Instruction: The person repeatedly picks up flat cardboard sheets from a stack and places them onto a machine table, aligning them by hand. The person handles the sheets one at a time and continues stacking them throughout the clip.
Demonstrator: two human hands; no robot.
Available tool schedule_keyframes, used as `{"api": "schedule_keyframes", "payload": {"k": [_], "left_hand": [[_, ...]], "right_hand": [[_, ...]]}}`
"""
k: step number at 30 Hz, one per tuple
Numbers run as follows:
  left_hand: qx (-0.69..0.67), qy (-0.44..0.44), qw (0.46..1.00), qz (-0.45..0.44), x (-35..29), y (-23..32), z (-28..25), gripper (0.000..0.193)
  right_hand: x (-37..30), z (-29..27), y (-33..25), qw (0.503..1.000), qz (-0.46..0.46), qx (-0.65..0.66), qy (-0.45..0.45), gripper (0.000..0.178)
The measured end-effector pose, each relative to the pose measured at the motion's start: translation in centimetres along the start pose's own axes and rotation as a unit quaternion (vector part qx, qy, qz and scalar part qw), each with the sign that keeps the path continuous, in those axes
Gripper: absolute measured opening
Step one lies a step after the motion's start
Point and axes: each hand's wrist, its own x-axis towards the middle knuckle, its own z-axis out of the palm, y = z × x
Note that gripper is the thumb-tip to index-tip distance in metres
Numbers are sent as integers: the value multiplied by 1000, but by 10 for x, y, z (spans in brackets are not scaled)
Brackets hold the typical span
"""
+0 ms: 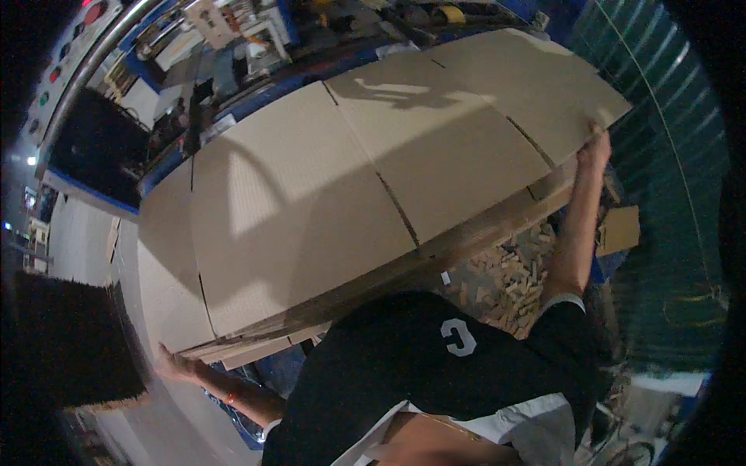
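Note:
A large flat cardboard sheet (pixel 287 210), slotted and creased into panels like an unfolded box blank, stretches across the view in front of me. My left hand (pixel 177 365) grips its near left corner, with part of the fingers hidden at the edge. At the far right end, my right hand (pixel 594 149) holds the near edge, its thumb on top and the other fingers out of sight beneath. More cardboard layers (pixel 388 283) show below the sheet's near edge. Shadows fall over much of the sheet's surface.
Blue-framed machinery (pixel 256 85) stands beyond the sheet. A metal rail (pixel 93 66) and a panel with buttons are at the upper left. Cardboard scraps (pixel 505 279) litter the floor below. Green corrugated sheeting (pixel 668 179) borders the right, and a dark bristly block (pixel 70 342) lies left.

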Motion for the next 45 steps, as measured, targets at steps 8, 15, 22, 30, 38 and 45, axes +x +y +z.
{"api": "schedule_keyframes", "payload": {"k": [8,15,22,30,38,45], "left_hand": [[303,-97,942,108,-29,4,22,78],[-12,-216,964,156,-112,76,45,51],[298,-666,541,417,-177,85,82,52],[274,-627,562,464,-162,76,125,61],[125,-600,648,452,-141,49,231,66],[369,-421,596,575,-154,28,306,70]], "right_hand": [[-157,13,-120,867,-270,-408,-89,31],[-264,30,-48,549,-380,-468,-579,30],[-257,39,-13,525,-417,-403,-623,39],[-210,93,43,548,-439,-342,-625,53],[-153,191,80,499,-353,-468,-638,63],[-163,235,104,500,-355,-601,-513,47]]}}
